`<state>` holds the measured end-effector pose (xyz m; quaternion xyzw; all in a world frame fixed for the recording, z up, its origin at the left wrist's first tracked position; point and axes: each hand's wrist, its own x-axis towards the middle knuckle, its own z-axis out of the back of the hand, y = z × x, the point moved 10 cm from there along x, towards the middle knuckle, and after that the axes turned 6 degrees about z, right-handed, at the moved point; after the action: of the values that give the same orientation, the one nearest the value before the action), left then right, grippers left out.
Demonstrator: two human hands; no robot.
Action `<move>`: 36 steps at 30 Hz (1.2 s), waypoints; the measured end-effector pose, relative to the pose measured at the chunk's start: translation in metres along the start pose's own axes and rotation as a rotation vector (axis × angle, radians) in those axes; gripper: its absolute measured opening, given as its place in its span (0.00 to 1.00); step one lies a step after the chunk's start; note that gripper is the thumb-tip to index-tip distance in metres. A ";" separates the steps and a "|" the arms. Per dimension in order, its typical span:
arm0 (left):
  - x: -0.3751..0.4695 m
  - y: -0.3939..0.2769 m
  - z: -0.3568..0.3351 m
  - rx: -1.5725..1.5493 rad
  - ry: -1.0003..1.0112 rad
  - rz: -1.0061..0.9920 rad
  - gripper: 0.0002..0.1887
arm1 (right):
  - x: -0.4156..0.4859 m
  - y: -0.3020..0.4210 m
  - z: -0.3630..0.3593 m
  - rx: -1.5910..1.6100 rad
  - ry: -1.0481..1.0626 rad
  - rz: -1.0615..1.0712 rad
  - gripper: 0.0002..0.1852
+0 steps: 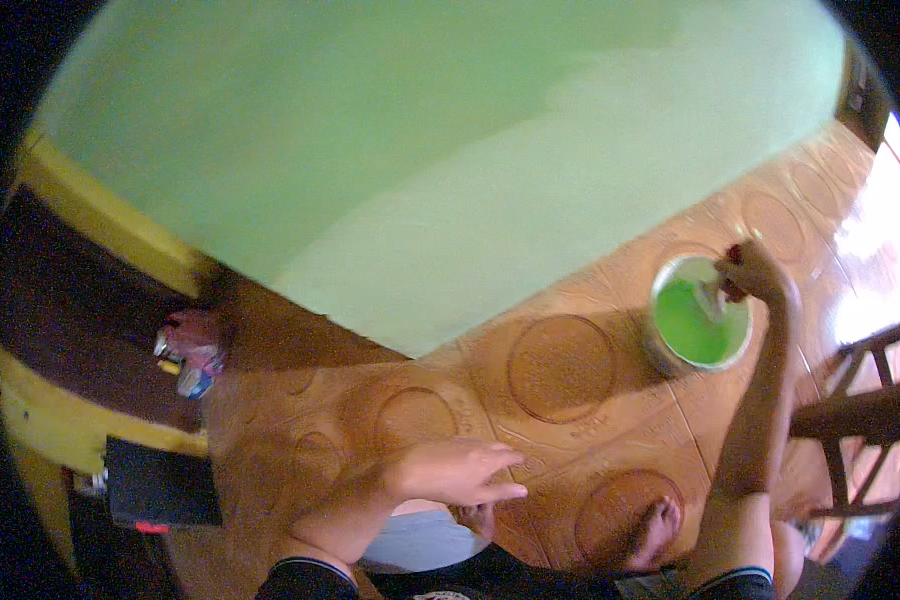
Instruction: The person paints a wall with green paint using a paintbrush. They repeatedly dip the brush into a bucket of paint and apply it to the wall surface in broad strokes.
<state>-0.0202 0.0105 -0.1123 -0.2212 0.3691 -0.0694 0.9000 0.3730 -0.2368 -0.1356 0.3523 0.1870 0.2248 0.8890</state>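
Note:
A white bucket [651, 341] holding bright green paint [694, 322] stands on the tiled floor to the right. Over its right rim, my right hand [750, 276] grips a paintbrush [711, 300] by its reddish handle, the bristle end inside the bucket near the paint. My left hand [469, 474] is held out at lower centre, fingers apart and empty, above the floor. In front rises a wall [450, 187], darker green at upper left and paler towards the lower right.
A brown tiled floor [562, 367] with round patterns runs along the wall. On the left are a yellow-edged doorway [120, 217], a reddish bundle [195, 341] with small items, and a dark flat box [161, 484]. A dark wooden chair [855, 412] stands at right.

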 end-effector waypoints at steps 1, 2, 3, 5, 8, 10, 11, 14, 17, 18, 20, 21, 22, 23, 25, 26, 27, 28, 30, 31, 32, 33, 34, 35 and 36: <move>-0.001 -0.002 -0.001 -0.012 -0.020 -0.006 0.36 | 0.008 -0.004 -0.013 -0.090 0.040 0.005 0.16; 0.001 -0.004 -0.001 0.002 -0.014 -0.014 0.35 | 0.013 -0.009 -0.025 -0.065 0.049 -0.029 0.16; 0.003 -0.010 0.004 0.020 -0.008 -0.034 0.35 | 0.013 -0.015 -0.031 -0.043 0.048 -0.073 0.15; 0.002 -0.023 0.010 0.041 -0.015 -0.074 0.34 | 0.016 -0.013 -0.050 -0.144 0.132 -0.041 0.15; -0.003 -0.040 0.017 0.066 -0.051 -0.147 0.34 | 0.019 -0.036 -0.058 -0.122 0.093 -0.065 0.12; -0.001 -0.040 0.016 0.076 -0.039 -0.164 0.34 | 0.020 -0.043 -0.063 -0.083 0.068 -0.063 0.15; -0.002 -0.039 0.017 0.075 -0.052 -0.164 0.34 | 0.022 -0.043 -0.064 -0.119 0.045 -0.062 0.15; 0.001 -0.037 0.021 0.085 -0.069 -0.171 0.34 | 0.026 -0.058 -0.068 -0.228 -0.028 -0.126 0.12; 0.002 -0.035 0.022 0.091 -0.047 -0.155 0.33 | 0.030 -0.051 -0.077 -0.343 -0.067 -0.051 0.13; 0.002 -0.035 0.021 0.090 -0.038 -0.156 0.33 | 0.031 -0.058 -0.080 -0.301 -0.063 -0.085 0.12; 0.004 -0.039 0.021 0.085 -0.026 -0.161 0.33 | 0.031 -0.071 -0.083 -0.217 -0.055 -0.153 0.12; 0.005 -0.043 0.023 0.082 -0.023 -0.167 0.33 | 0.029 -0.076 -0.080 -0.252 -0.065 -0.161 0.12; 0.005 -0.044 0.024 0.078 -0.022 -0.158 0.33 | 0.029 -0.071 -0.081 -0.279 -0.069 -0.159 0.13; 0.005 -0.044 0.022 0.080 -0.034 -0.164 0.32 | 0.028 -0.067 -0.082 -0.307 -0.073 -0.157 0.13; 0.006 -0.044 0.022 0.089 -0.059 -0.193 0.32 | 0.029 -0.067 -0.077 -0.263 -0.101 -0.108 0.12; 0.007 -0.046 0.022 0.086 -0.057 -0.188 0.32 | 0.029 -0.067 -0.075 -0.242 -0.112 -0.082 0.12; 0.005 -0.046 0.024 0.083 -0.060 -0.176 0.32 | 0.030 -0.065 -0.073 -0.253 -0.122 -0.090 0.12; 0.003 -0.046 0.024 0.077 -0.065 -0.162 0.32 | 0.030 -0.063 -0.072 -0.266 -0.129 -0.097 0.12; 0.008 -0.046 0.017 0.053 -0.042 -0.205 0.33 | 0.035 -0.081 -0.065 -0.300 -0.203 -0.029 0.13; 0.012 -0.043 0.018 0.063 -0.059 -0.215 0.33 | 0.042 -0.103 -0.054 -0.313 -0.273 0.065 0.14; 0.010 -0.031 0.010 0.058 -0.033 -0.185 0.35 | 0.052 -0.091 -0.068 -0.324 -0.141 0.061 0.15; 0.003 -0.020 0.002 0.051 -0.007 -0.134 0.36 | 0.048 -0.057 -0.079 -0.271 -0.147 0.109 0.14; 0.004 -0.022 0.005 0.077 -0.049 -0.136 0.36 | 0.043 -0.058 -0.073 -0.233 -0.152 0.090 0.13; 0.001 -0.024 0.009 0.099 -0.082 -0.126 0.36 | 0.046 -0.063 -0.076 -0.159 -0.133 0.027 0.12; 0.002 -0.025 0.012 0.105 -0.066 -0.103 0.36 | 0.044 -0.073 -0.071 -0.076 -0.122 -0.041 0.13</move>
<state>-0.0095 -0.0083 -0.0949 -0.1945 0.3235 -0.1274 0.9172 0.3939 -0.2228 -0.2438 0.3275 0.1311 0.1918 0.9159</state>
